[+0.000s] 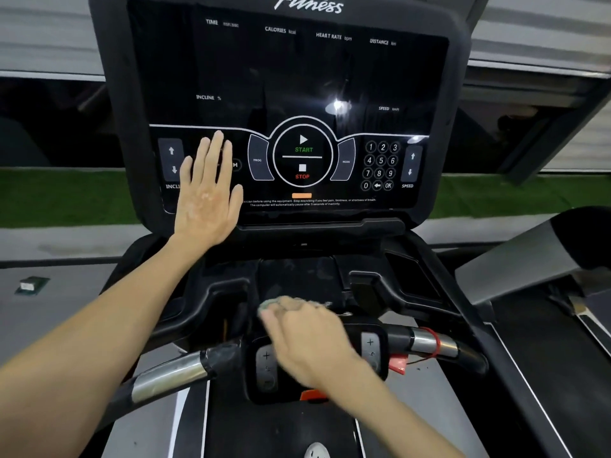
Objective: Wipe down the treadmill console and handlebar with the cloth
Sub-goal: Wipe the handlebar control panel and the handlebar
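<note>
Two hands were at work on the treadmill. The left hand [208, 196] lay flat and spread wide against the console [297, 77], fingers [216, 150] over the incline buttons at the lower left of the dark panel, holding nothing. The right hand [307, 342] was lower, blurred, curled around a bunched pale green cloth [274, 304] that showed past the knuckles. It sat over the middle control pad [266, 368] of the handlebar [172, 375], just in front of the recessed tray [297, 276] under the screen.

Judging by that, the step in hand was the wipe of the handlebar's centre section and the tray edge, with the console braced by the free palm. To do it well, the cloth would want opening out rather than staying wadded, so that more of its face met the surface. Strokes should run along the bar from the pad out over each chrome grip [433, 342], wrapping round to reach the underside. A red clip and cord [400, 363] hung at the right of the pad, and a careless pass could snag it. Light pressure over the plus and minus keys would avoid pressing them. The glossy screen showed glare and faint streaks, so it probably still needed a full pass, and the bracing palm could itself leave marks there
</note>
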The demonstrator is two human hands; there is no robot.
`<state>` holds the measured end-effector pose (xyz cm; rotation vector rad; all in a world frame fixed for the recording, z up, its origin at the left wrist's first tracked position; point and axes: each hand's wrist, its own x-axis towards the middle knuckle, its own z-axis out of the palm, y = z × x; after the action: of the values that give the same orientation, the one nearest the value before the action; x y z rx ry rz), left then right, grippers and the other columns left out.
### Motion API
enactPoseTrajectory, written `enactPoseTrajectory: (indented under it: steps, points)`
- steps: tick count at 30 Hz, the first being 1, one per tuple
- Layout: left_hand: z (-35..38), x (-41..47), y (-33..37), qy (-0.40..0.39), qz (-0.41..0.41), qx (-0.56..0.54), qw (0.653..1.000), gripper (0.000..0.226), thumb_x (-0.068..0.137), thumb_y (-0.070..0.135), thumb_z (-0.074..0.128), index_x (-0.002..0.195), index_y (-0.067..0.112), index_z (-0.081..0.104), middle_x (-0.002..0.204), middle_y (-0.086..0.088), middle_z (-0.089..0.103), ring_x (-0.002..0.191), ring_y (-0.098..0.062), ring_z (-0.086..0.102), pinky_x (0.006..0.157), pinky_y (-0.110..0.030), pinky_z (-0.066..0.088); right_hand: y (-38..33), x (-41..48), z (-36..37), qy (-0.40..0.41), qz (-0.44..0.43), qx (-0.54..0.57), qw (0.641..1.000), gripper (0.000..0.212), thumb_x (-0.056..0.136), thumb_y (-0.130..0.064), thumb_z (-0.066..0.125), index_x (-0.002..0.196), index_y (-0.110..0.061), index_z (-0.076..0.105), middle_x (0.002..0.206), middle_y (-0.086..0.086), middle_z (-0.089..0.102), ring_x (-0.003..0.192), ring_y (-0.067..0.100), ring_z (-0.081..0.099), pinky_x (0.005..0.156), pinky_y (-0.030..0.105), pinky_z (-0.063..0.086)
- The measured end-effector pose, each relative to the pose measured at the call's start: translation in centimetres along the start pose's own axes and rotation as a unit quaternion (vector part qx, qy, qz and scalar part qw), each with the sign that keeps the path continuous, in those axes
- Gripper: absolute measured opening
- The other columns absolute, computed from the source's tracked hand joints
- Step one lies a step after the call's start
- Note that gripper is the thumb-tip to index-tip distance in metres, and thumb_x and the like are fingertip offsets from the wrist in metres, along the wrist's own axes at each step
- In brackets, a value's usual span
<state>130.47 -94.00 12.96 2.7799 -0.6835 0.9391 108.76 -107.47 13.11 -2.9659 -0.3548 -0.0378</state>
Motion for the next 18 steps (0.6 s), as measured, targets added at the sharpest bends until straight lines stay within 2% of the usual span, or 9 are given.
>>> enactPoseTrajectory:
  steps: [4, 6, 7, 8, 10, 12, 13, 15, 18]
  points:
    - [0.1, 0.0, 0.0, -0.004, -0.002, -0.001, 1.000, 0.066, 0.101, 0.028, 0.041, 0.155, 0.002, 0.012, 0.164, -0.016, 0.007, 0.151, -0.031, 0.007, 0.120, -0.050, 0.013, 4.4, -2.0, -1.2, -0.016, 0.099, -0.048, 0.994, 0.031, 0.100, -0.021, 0.023, 0.113, -0.019, 0.051, 0.109, 0.005, 0.060, 0.093, 0.029, 0.061, 0.070, 0.036, 0.041]
    - [0.1, 0.0, 0.0, -0.003, -0.004, -0.002, 1.000, 0.067, 0.102, 0.028, 0.041, 0.155, 0.002, 0.011, 0.164, -0.016, 0.007, 0.151, -0.031, 0.006, 0.120, -0.049, 0.013, 3.7, -1.6, -1.4, -0.031, 0.102, -0.106, 0.989, 0.019, 0.094, -0.017, 0.040, 0.097, -0.017, 0.059, 0.091, 0.006, 0.064, 0.078, 0.027, 0.063, 0.063, 0.034, 0.045]
    - [0.1, 0.0, 0.0, -0.002, -0.005, -0.001, 1.000, 0.067, 0.102, 0.028, 0.041, 0.155, 0.002, 0.011, 0.164, -0.016, 0.007, 0.151, -0.031, 0.006, 0.120, -0.049, 0.013, 2.8, -1.2, -1.2, -0.030, 0.099, -0.118, 0.988, 0.019, 0.087, -0.016, 0.043, 0.084, -0.017, 0.062, 0.078, 0.006, 0.065, 0.065, 0.026, 0.063, 0.056, 0.033, 0.046]
    - [0.1, 0.0, 0.0, -0.001, -0.004, 0.000, 1.000, 0.067, 0.102, 0.029, 0.041, 0.155, 0.003, 0.010, 0.164, -0.016, 0.007, 0.151, -0.031, 0.006, 0.120, -0.049, 0.013, 1.7, -0.5, -0.8, -0.013, 0.079, -0.111, 0.991, 0.025, 0.083, -0.016, 0.038, 0.078, -0.017, 0.062, 0.071, 0.007, 0.064, 0.059, 0.026, 0.061, 0.052, 0.033, 0.046]
    - [0.1, 0.0, 0.0, 0.000, -0.001, -0.001, 1.000, 0.067, 0.102, 0.029, 0.040, 0.155, 0.003, 0.010, 0.164, -0.017, 0.007, 0.151, -0.031, 0.006, 0.120, -0.049, 0.012, -1.3, 0.8, 0.3, 0.008, -0.002, -0.052, 0.999, 0.036, 0.086, -0.018, 0.028, 0.086, -0.013, 0.064, 0.084, 0.014, 0.067, 0.071, 0.033, 0.062, 0.064, 0.041, 0.048]
    - [0.1, 0.0, 0.0, 0.001, 0.000, -0.006, 1.000, 0.066, 0.102, 0.028, 0.041, 0.155, 0.003, 0.011, 0.164, -0.017, 0.008, 0.151, -0.031, 0.006, 0.120, -0.049, 0.012, -3.7, 1.6, 0.4, -0.020, -0.038, -0.011, 0.999, 0.036, 0.098, -0.024, 0.032, 0.101, -0.009, 0.065, 0.101, 0.016, 0.065, 0.092, 0.036, 0.059, 0.084, 0.047, 0.045]
    - [0.1, 0.0, 0.0, 0.002, 0.000, -0.008, 1.000, 0.066, 0.102, 0.027, 0.041, 0.155, 0.003, 0.011, 0.164, -0.017, 0.008, 0.151, -0.031, 0.007, 0.120, -0.049, 0.012, -4.0, 1.7, 0.7, -0.024, -0.039, -0.011, 0.999, 0.035, 0.100, -0.027, 0.035, 0.106, -0.009, 0.064, 0.105, 0.015, 0.064, 0.096, 0.035, 0.057, 0.089, 0.047, 0.044]
    - [0.1, 0.0, -0.1, 0.001, 0.002, -0.008, 1.000, 0.066, 0.102, 0.027, 0.042, 0.155, 0.002, 0.012, 0.164, -0.017, 0.009, 0.151, -0.031, 0.007, 0.120, -0.049, 0.012, -3.1, 1.3, 1.2, -0.006, -0.028, -0.021, 0.999, 0.030, 0.099, -0.027, 0.039, 0.108, -0.011, 0.062, 0.103, 0.013, 0.064, 0.092, 0.033, 0.060, 0.085, 0.046, 0.047]
    - [0.0, 0.0, -0.1, 0.003, 0.001, -0.005, 1.000, 0.066, 0.101, 0.027, 0.042, 0.155, 0.002, 0.013, 0.164, -0.016, 0.008, 0.151, -0.031, 0.007, 0.120, -0.049, 0.013, 0.4, -0.1, 0.5, -0.008, 0.034, -0.027, 0.999, 0.027, 0.096, -0.023, 0.036, 0.102, -0.016, 0.061, 0.091, 0.010, 0.064, 0.077, 0.032, 0.065, 0.068, 0.042, 0.052]
